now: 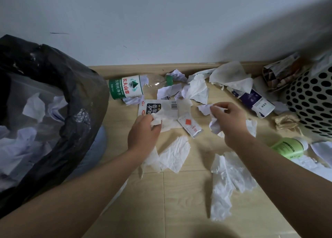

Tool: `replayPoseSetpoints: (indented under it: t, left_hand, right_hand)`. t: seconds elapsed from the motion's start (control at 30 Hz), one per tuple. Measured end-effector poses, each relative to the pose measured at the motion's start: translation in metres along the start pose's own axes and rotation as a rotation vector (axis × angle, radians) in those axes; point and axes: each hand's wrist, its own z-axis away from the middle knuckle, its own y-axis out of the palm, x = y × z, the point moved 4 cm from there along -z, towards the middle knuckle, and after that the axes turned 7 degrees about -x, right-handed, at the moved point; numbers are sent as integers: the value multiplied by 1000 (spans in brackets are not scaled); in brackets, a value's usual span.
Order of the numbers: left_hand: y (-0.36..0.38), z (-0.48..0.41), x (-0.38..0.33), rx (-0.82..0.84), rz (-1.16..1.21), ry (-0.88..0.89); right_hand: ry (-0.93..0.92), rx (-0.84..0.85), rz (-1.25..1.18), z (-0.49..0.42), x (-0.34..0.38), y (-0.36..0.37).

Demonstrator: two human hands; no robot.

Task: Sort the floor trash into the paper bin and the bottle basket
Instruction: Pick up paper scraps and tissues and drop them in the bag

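Both hands are down over the floor [179, 201] in the thick of the litter: the left hand [143, 131] is pinched on a crumpled white tissue [156, 121] that lies over a printed wrapper [162, 108], and the right hand [229, 122] is closed on a wad of white paper [214, 124]. Against the left edge of the floor stands the paper bin [53, 97], lined with a black bag and already holding crumpled sheets. Over at the far right edge sits the perforated bottle basket [312, 101], with printed packaging poking out of its top. A clear water bottle [136, 86] with a green label lies on its side by the skirting board, just beside the bin. A small foil sachet [190, 126] rests between the hands. A purple-and-white pack [255, 101] and a beige crumpled wad [285, 122] lie near the basket, and a green bottle [287, 146] lies on its side just in front of it. Torn tissue sheets [226, 182] are spread across the near floor, under and between the forearms.
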Motion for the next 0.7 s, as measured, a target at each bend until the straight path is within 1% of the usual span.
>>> replayPoseSetpoints:
  t: [0.1,0.17,0.23,0.3,0.37,0.4,0.47,0.53,0.63,0.7]
  left_hand:
    - [2,1,-8,9,57,30]
    - [4,1,-11,14,81,39]
    - [7,1,-13,31,100,17]
    - [10,3,-16,67,117,-1]
    - [11,6,-19,89,130,-11]
    - [12,7,-19,93,143,-15]
    - [13,7,-20,106,178,-19]
    - [13,8,-19,122,198,-24]
    - [14,7,-15,131,219,-51]
    - [15,5,-14,133,267,-97]
  right_hand:
    - [63,-104,-102,-8,0,-10]
    - [90,-190,-114,-15,-3,-19]
    - [90,-247,-41,-19,-9,-27]
    - [68,-232,108,-20,-20,-32]
    - [79,-220,189,-19,-33,-38]
    - [107,-244,185,-19,-39,-42]
    - [181,-345,142,-23,-46,-53]
    - [203,-417,132,-27,-49,-64]
    - [157,-457,178,-28,-48,-71]
    - [100,-432,210,-29,-40,-66]
